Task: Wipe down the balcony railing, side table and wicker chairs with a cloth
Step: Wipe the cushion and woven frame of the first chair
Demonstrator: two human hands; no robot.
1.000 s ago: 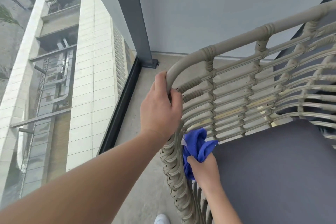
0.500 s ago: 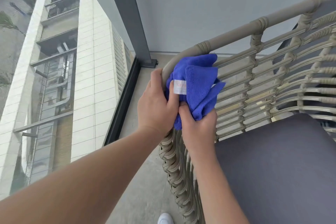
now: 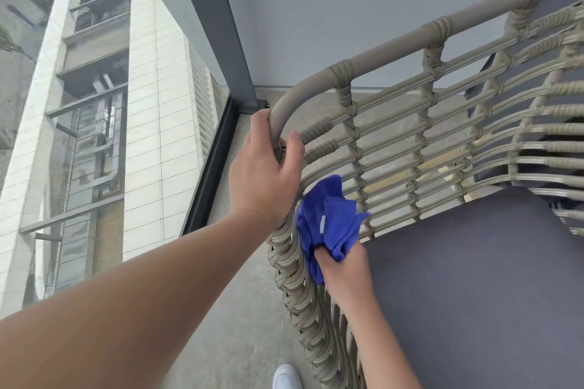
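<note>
Head-camera view: the curved top rail of a wicker chair [image 3: 395, 148] is gripped by the left hand [image 3: 262, 174], fingers and thumb wrapped round it at the near-left corner. A bunched blue cloth [image 3: 328, 224] is clutched in the right hand [image 3: 344, 265] and pressed against the woven slats just below, beside the grey seat cushion [image 3: 474, 287]. A glass balcony railing [image 3: 177, 123] is seen at left, a white shoe [image 3: 286, 377] at the bottom edge.

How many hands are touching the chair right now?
2: the left hand grips the wicker chair at its top rail corner; the right hand presses a blue cloth against its weave.
</note>
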